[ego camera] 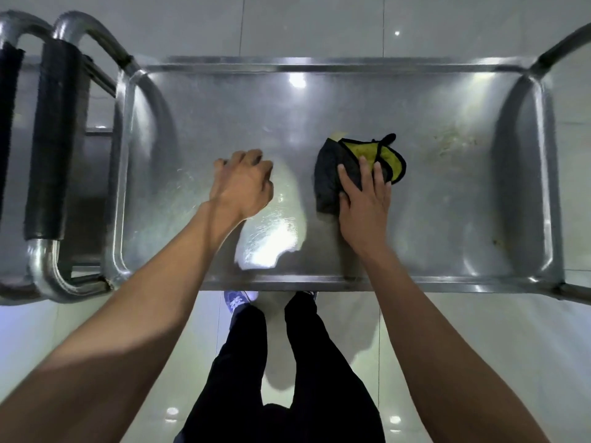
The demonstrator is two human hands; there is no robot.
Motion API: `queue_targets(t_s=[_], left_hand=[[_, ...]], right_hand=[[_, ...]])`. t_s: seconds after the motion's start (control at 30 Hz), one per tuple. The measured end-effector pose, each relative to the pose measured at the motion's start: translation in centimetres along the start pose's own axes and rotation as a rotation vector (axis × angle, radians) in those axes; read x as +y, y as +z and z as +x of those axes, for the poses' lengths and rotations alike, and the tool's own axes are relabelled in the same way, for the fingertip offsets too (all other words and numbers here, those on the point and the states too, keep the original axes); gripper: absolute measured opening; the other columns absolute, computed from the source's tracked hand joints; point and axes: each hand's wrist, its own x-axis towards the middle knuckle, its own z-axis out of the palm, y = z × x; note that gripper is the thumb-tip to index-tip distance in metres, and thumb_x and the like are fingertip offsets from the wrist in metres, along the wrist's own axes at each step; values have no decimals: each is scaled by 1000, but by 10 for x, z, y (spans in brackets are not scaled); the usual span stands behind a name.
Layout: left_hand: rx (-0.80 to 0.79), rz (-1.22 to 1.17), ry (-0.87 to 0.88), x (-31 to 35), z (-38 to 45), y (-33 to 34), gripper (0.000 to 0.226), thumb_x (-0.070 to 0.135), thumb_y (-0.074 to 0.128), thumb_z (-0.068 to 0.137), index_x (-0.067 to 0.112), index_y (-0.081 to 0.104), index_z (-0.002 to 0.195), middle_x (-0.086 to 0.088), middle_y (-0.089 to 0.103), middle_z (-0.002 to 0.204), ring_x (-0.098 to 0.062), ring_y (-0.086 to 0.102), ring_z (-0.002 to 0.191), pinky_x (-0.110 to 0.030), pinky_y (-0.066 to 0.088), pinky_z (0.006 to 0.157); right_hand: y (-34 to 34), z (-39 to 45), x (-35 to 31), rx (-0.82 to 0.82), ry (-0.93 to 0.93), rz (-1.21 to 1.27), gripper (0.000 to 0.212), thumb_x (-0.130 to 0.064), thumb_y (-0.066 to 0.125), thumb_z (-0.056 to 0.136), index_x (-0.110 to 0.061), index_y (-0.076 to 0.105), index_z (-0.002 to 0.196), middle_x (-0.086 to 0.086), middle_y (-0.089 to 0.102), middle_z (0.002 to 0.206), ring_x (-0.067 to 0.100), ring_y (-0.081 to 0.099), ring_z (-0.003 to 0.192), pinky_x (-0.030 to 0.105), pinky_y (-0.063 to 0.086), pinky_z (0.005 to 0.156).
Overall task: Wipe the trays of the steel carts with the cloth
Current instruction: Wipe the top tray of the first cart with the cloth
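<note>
R hand [364, 203] lies flat, fingers straight, on cloth [355, 167]. Cloth's yellow corner points far-right; tray [415, 219] runs left-right. L hand [241, 183] loosely curled, holds nothing.

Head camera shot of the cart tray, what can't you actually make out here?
- Cloth: the part under the right hand is covered by the fingers.
- Left hand: its curled fingertips are turned away, so contact with the tray is unclear.
- Second cart: cut off by the left edge.
- Tray surface: glare hides whether that patch is wet or clean.
</note>
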Motion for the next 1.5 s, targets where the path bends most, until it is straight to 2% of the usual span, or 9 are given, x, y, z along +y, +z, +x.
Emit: queue_targets(t_s=[0.17,0.47,0.57,0.77,0.93,1.07,1.13,1.43,1.5], left_hand=[[69,-23,8,-7,-18,6,30,32,45,86,19,60,108,-4,56,124,-33,49,117,-47,40,86],[135,-126,-169,-66,-75,8,31,25,53,87,18,65,115,-7,56,129,-32,47,121,-47,35,96],[167,-166,-217,-97,-97,7,36,20,51,88,18,66,121,-8,56,133,-34,48,124,-48,34,98],[38,-189,-321,-137,-129,15,41,19,48,93,25,62,132,-3,49,147,-27,39,137,-46,27,110],[76,-218,-309,-139,-160,21,36,20,46,91,21,65,123,-7,56,135,-34,48,124,-46,34,109],[74,-244,-347,-134,-182,33,34,21,47,92,19,64,122,-7,52,141,-32,42,131,-47,30,111],[65,-232,-355,-133,-188,40,33,22,50,94,17,62,125,-8,48,145,-32,38,135,-47,27,112],[108,-189,-399,-130,-221,64,38,25,55,94,6,62,127,-12,50,140,-30,41,133,-41,37,110],[120,-169,-413,-128,-226,70,38,30,53,97,5,62,124,-11,52,137,-29,42,131,-41,38,109]], right_hand=[[5,-2,-2,21,-2,-16,51,-24,45,102,-33,40,151,7,20,165,33,8,153,57,9,122],[30,-38,-53,13,-51,-58,56,-21,45,96,-33,39,151,8,20,165,36,9,152,60,10,121],[43,-51,-85,12,-87,-63,56,-26,36,94,-33,40,150,8,23,164,37,11,152,60,11,120],[70,-75,-149,-20,-161,-93,58,-31,27,94,-34,40,150,7,22,164,35,10,152,59,12,121],[84,-86,-187,-59,-198,-94,57,-32,29,95,-34,38,151,8,22,164,36,10,152,60,14,120],[94,-91,-209,-81,-245,-97,58,-34,29,94,-33,39,151,9,23,164,36,11,152,60,14,120],[99,-91,-217,-81,-269,-90,55,-31,37,95,-33,41,150,10,23,163,37,12,152,61,13,120],[115,-81,-250,-124,-427,-79,51,-37,34,98,-34,43,149,10,27,162,38,15,151,62,14,119],[120,-76,-258,-122,-470,-69,49,-36,39,99,-34,45,147,9,29,161,37,18,151,61,15,119]])
